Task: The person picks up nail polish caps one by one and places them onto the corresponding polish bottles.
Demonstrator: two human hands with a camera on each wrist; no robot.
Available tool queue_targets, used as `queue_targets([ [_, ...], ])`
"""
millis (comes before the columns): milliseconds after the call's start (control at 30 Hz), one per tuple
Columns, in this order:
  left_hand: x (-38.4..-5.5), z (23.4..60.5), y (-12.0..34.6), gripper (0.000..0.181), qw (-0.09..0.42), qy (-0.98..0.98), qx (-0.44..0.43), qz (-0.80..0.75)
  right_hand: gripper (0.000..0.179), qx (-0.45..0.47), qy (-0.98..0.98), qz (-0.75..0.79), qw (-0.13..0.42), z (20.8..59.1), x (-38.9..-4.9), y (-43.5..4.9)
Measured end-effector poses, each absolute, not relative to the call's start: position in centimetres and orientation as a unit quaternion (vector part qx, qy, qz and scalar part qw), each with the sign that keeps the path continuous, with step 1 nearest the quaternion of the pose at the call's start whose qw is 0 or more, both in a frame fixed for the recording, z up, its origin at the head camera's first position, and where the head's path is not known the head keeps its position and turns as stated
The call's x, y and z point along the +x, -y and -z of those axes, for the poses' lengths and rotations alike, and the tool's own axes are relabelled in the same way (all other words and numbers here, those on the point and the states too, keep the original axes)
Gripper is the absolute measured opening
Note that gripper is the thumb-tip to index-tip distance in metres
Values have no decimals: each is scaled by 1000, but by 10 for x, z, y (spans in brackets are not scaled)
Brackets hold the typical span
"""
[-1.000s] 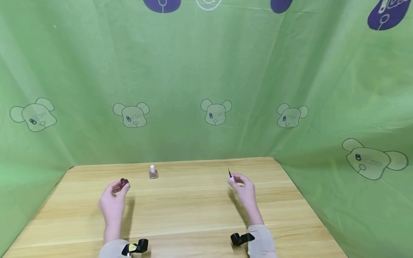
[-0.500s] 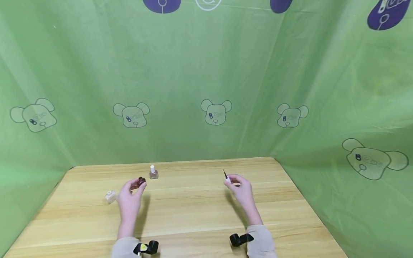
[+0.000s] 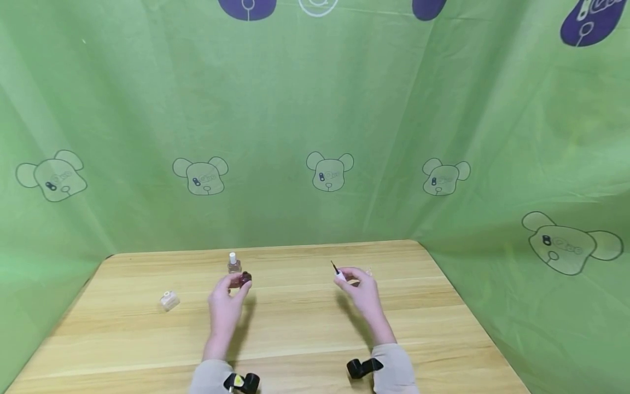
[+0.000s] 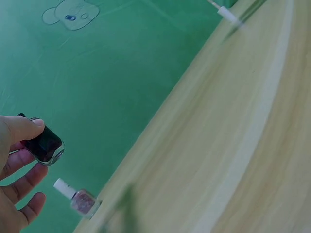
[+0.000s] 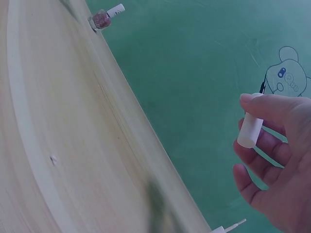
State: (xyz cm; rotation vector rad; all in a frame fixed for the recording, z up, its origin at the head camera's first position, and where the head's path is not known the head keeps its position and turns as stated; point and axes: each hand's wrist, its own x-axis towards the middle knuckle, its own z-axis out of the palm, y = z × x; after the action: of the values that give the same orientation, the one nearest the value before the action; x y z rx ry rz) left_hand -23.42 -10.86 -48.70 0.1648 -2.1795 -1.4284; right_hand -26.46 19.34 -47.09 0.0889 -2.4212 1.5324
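In the head view my left hand (image 3: 226, 306) pinches an uncapped dark red nail polish bottle (image 3: 245, 279) between thumb and fingers, above the table. The left wrist view shows that bottle (image 4: 44, 145) tilted, with its neck towards the thumb. My right hand (image 3: 366, 295) pinches a white brush cap (image 5: 251, 127) by its sides, its dark brush pointing up and away. A gap of table separates bottle and brush. Just behind the left hand a pinkish nail polish bottle (image 3: 234, 266) with a white cap stands upright near the back edge.
A pale bottle (image 3: 169, 301) with an open neck sits on the wooden table (image 3: 295, 334) at the left. Another white brush cap (image 4: 227, 14) lies near the back edge, mostly hidden behind my right hand in the head view. Green cloth (image 3: 275, 208) rises behind the table.
My left hand has carried the dark red bottle to the right, uncovering the pale bottle. My right hand has moved slightly left with the brush cap, so the hands are closer together.
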Motion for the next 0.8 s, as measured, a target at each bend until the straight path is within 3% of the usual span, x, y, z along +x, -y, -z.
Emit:
queue_targets([
  [367, -234, 489, 90, 32, 249, 809, 23, 531, 32, 59, 830, -541, 124, 472, -264, -179],
  [800, -233, 495, 65, 28, 230, 816, -22, 529, 22, 71, 834, -531, 132, 472, -261, -171],
])
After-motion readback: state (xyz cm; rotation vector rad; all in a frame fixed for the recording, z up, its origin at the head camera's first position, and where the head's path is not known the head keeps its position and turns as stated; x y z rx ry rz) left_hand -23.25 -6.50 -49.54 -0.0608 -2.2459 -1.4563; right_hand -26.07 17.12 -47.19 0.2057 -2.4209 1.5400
